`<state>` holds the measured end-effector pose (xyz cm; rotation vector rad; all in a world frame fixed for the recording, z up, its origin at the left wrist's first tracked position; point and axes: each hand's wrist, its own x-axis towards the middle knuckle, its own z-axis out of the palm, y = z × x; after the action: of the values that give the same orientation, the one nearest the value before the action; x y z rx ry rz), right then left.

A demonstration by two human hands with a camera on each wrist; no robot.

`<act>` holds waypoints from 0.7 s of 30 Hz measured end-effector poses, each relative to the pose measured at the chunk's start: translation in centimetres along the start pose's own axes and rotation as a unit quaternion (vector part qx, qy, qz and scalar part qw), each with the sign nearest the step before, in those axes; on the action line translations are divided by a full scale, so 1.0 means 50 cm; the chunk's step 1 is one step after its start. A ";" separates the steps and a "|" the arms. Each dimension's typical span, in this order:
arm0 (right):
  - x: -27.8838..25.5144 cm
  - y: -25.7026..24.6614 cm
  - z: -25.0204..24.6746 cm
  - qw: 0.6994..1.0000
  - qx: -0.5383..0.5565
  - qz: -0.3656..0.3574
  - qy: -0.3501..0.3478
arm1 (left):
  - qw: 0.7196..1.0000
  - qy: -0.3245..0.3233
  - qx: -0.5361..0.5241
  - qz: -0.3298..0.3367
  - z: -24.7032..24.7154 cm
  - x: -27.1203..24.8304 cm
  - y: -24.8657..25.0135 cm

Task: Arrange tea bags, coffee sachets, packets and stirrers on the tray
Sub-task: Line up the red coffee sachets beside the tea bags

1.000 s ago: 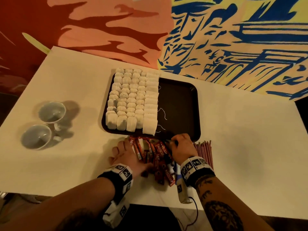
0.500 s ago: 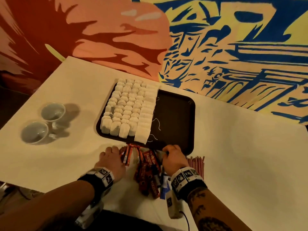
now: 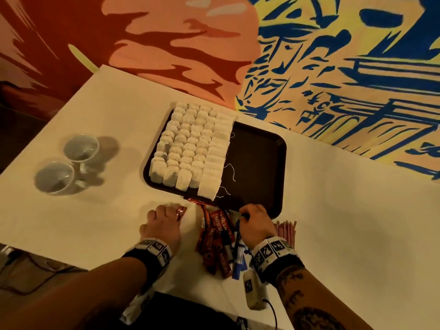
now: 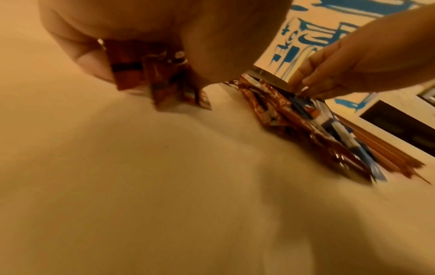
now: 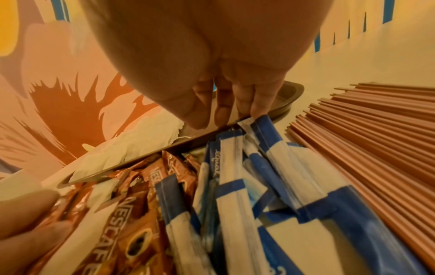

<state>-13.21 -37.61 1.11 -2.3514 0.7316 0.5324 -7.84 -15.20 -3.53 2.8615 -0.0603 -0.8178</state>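
Note:
Rows of white tea bags point(image 3: 190, 148) fill the left half of the dark tray point(image 3: 257, 163); the right half is bare. Red coffee sachets point(image 3: 214, 236) and blue-white packets point(image 3: 238, 253) lie heaped on the table at the tray's near edge, with reddish stirrers point(image 3: 285, 229) to their right. My left hand point(image 3: 171, 210) grips a small bunch of red sachets point(image 4: 169, 87) just left of the heap. My right hand point(image 3: 247, 214) points its fingers down at the heap's far end, and its fingertips point(image 5: 256, 109) touch the top ends of the blue-white packets point(image 5: 235, 186).
Two white cups point(image 3: 81, 146) point(image 3: 54, 177) stand on the white table point(image 3: 345, 222) to the left. A painted wall runs right behind the tray. The table's near edge lies just below the heap.
My left hand has slid left off the heap, taking a bunch of red sachets with it. The right hand has stayed at the tray's near edge.

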 end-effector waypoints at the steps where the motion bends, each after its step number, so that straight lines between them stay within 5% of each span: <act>1: 0.000 -0.002 -0.001 1.000 0.003 0.004 0.000 | 1.000 -0.007 0.010 0.013 -0.002 -0.004 -0.014; 5: 0.003 -0.009 -0.002 1.000 0.014 0.020 -0.001 | 0.997 -0.047 0.022 0.063 -0.038 -0.008 -0.056; 11: 0.009 -0.013 -0.017 1.000 0.024 0.020 -0.001 | 0.952 -0.155 -0.224 0.140 -0.140 0.016 -0.054; 17: -0.014 -0.063 -0.034 0.989 0.136 -0.024 0.055 | 0.915 -0.123 -0.312 0.223 -0.202 0.021 0.041; 21: -0.024 -0.136 -0.042 0.939 0.334 -0.058 0.060 | 0.904 -0.083 -0.304 0.288 -0.224 0.014 0.101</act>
<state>-9.56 -34.05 6.24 -1.7762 0.6864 0.0602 -1.27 -18.60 6.33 2.0157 -0.5392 -0.7669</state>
